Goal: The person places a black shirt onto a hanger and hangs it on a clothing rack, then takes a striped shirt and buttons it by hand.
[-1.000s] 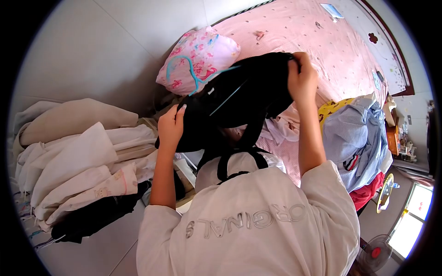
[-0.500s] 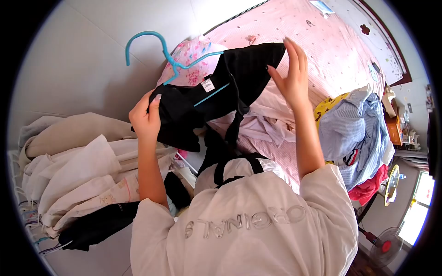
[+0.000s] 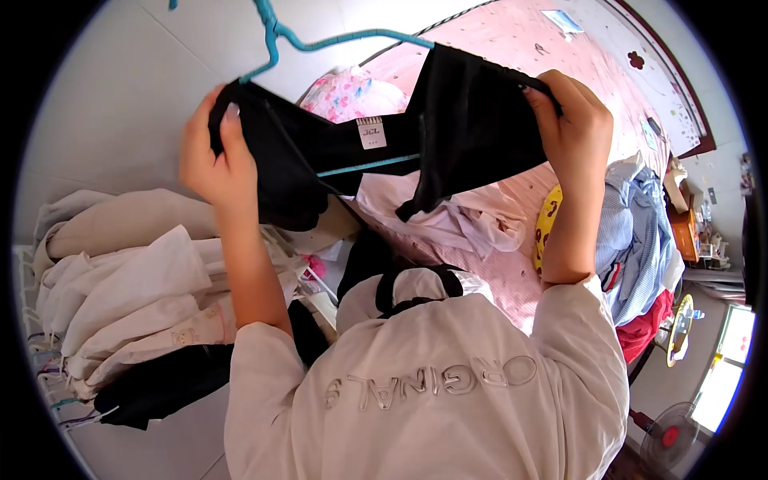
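A black top (image 3: 492,120) hangs on a blue hanger (image 3: 344,39), held up in front of me at about chest height. My left hand (image 3: 214,152) is closed on one shoulder of the top, thumb on the near side. The opposite shoulder is pinched in my right hand (image 3: 578,128), so the cloth is stretched between the two. A white label (image 3: 370,134) shows inside the neckline, and the hanger's lower bar crosses below it. The hanger's hook partly leaves the top of the view.
Left of me, several light garments (image 3: 128,280) and a black one (image 3: 168,384) hang from a rack. Ahead is a bed with a pink sheet (image 3: 512,40), pale crumpled clothes (image 3: 472,220) on it. A blue striped shirt (image 3: 636,208) lies in a pile at right, near a fan (image 3: 670,434).
The top and hanger have come higher and turned more squarely toward me. My right hand, previously open at the shoulder, has closed on it and moved right. My left hand has risen leftward.
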Motion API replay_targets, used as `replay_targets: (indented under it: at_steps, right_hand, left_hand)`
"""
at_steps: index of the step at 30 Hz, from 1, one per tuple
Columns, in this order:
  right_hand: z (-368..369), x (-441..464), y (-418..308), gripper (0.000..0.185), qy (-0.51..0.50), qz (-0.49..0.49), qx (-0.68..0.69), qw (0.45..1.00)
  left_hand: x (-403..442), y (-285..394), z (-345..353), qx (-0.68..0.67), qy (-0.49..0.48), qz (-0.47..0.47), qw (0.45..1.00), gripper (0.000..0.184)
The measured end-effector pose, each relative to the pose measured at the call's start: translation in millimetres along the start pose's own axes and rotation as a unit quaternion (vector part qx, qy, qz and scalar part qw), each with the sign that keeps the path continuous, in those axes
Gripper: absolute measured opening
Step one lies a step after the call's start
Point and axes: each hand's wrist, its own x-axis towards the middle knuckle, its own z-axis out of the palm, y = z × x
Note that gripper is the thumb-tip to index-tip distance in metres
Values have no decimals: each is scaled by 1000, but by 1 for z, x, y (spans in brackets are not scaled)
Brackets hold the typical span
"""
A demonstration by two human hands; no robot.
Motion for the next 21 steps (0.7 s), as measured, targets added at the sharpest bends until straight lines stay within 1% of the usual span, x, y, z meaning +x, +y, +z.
replay_targets:
  at_steps: [2, 3, 4, 6, 7, 8, 10, 12, 13, 14, 15, 16, 17, 20, 21]
  right_hand:
    - [-7, -1, 0, 16, 16, 14, -23, 1000]
    - [-9, -2, 2, 16, 20, 22, -40, 999]
    - [-11, -2, 4, 17, 23, 30, -56, 998]
    - [-13, -2, 10, 17, 32, 43, -80, 995]
    - [-13, -3, 13, 17, 40, 48, -86, 994]
    - [-13, -3, 16, 18, 48, 53, -92, 993]
    - [-16, -2, 21, 18, 61, 65, -98, 991]
    - [-18, -2, 26, 18, 66, 78, -109, 989]
    - [-20, -1, 28, 18, 64, 83, -117, 988]
    - [-22, -1, 29, 19, 62, 88, -124, 986]
    - [-23, -1, 30, 19, 51, 110, -120, 985]
    - [-24, 0, 30, 19, 53, 104, -121, 986]
    - [-25, 0, 30, 19, 55, 99, -121, 986]
    - [-26, 2, 30, 19, 51, 89, -126, 987]
    - [-26, 2, 30, 18, 48, 86, -127, 987]
  left_hand:
    - [3, 5, 13, 27, 14, 44, 999, 23]
    - [-1, 6, 23, 8, 24, 45, 999, 31]
    - [-6, 6, 28, 19, 4, 65, 998, 42]
    - [-21, 15, 46, -34, 25, 48, 998, 54]
    - [-34, 15, 51, -50, -25, 36, 998, 61]
    - [-48, 20, 59, -101, -38, 2, 994, 63]
    - [-78, 25, 72, -143, -65, -64, 986, 70]
    - [-110, 27, 88, -236, -123, -211, 940, 75]
    - [-117, 29, 93, -173, -124, -176, 961, 74]
    - [-125, 37, 96, -156, -144, -216, 953, 71]
    - [-134, 35, 102, -167, -153, -212, 950, 71]
    - [-140, 34, 109, -179, -162, -207, 948, 71]
    - [-146, 35, 112, -194, -171, -227, 939, 71]
    - [-148, 38, 121, -202, -178, -195, 943, 73]
    - [-146, 42, 124, -202, -162, -161, 952, 73]
